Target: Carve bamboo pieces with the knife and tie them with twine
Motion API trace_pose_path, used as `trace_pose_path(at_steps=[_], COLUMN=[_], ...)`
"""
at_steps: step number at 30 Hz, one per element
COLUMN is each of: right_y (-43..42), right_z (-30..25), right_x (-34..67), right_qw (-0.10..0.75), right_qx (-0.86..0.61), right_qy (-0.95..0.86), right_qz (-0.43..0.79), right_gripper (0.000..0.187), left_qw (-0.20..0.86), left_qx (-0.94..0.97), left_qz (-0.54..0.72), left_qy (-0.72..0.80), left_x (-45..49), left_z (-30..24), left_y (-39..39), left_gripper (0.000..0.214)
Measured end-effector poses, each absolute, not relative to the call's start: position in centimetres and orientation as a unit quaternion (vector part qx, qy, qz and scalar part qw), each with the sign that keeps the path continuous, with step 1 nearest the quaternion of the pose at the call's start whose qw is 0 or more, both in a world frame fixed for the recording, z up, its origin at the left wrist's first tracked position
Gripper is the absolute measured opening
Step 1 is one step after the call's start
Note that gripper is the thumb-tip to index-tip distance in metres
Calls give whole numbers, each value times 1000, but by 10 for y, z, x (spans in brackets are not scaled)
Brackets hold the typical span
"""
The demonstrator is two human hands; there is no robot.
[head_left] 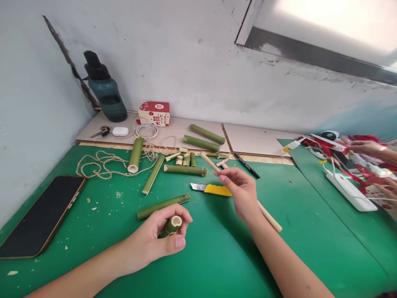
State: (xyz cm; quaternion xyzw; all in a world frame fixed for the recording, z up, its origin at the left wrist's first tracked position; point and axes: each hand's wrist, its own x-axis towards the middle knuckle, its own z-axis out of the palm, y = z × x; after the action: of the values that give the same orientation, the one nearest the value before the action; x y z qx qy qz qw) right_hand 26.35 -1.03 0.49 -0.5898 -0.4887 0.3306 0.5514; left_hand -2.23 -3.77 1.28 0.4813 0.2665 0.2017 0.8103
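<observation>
My left hand is closed round a short green bamboo piece, its cut end facing up. My right hand pinches a long pale wooden stick that slants from upper left to lower right, passing under my wrist. A yellow utility knife with its blade out lies on the green mat just left of my right hand. A long bamboo stick lies just above my left hand.
Several bamboo pieces, twine, a black pen, a phone, keys, an earbud case, a red box and a dark bottle lie about. Another person's hands work at the right among red items and a white box.
</observation>
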Motion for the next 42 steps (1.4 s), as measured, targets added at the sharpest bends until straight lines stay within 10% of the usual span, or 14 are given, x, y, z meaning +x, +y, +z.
trace_pose_path(at_steps=[4, 12, 42], right_y=[-23, -44, -66], right_z=[12, 13, 26], right_x=[243, 211, 191], right_qw=[567, 480, 471], right_qx=[-490, -406, -339], right_qy=[-378, -393, -685], right_qz=[544, 671, 441], right_gripper=[45, 40, 23], left_qw=[786, 703, 545], left_qx=[517, 618, 758], left_qz=[194, 234, 204], left_qy=[280, 262, 293], left_x=[-24, -26, -19], left_z=[13, 12, 6], left_y=[-34, -31, -39], left_gripper=[52, 32, 29])
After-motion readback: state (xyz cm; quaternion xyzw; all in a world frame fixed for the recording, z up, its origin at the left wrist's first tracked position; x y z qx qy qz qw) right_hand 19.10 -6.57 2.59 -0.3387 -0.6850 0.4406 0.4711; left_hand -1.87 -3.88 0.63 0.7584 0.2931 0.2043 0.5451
